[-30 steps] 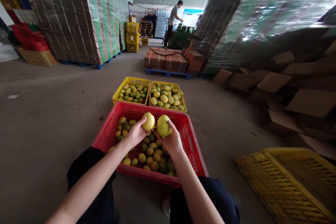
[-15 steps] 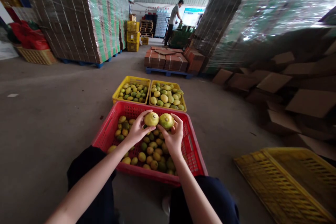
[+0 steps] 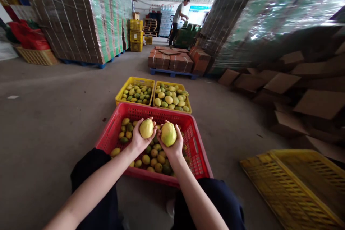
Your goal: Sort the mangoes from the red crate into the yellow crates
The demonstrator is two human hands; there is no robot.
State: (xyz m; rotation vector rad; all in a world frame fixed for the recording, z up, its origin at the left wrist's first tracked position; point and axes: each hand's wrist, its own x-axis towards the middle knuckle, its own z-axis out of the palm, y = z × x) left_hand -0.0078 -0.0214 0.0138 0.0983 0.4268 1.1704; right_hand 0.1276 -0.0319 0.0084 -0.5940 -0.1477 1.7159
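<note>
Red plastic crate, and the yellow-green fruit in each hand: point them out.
Red plastic crate (image 3: 198, 151): head view, bare right wall.
Yellow-green fruit in left hand (image 3: 146, 128): head view, middle of its skin.
Yellow-green fruit in right hand (image 3: 168, 134): head view, middle of its skin.

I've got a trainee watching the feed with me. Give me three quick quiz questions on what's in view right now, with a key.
1. True or false: each hand holds one lemon above the red crate.
2. How many yellow crates of fruit stand side by side just beyond the red crate?
3. Which lies to the person's right on the floor: A) a blue bucket, B) an empty yellow crate, C) a metal cart?

Key:
1. True: the left hand holds one lemon and the right hand holds another lemon.
2. Two: the left yellow crate and the right yellow crate.
3. B, the empty yellow crate.
</note>
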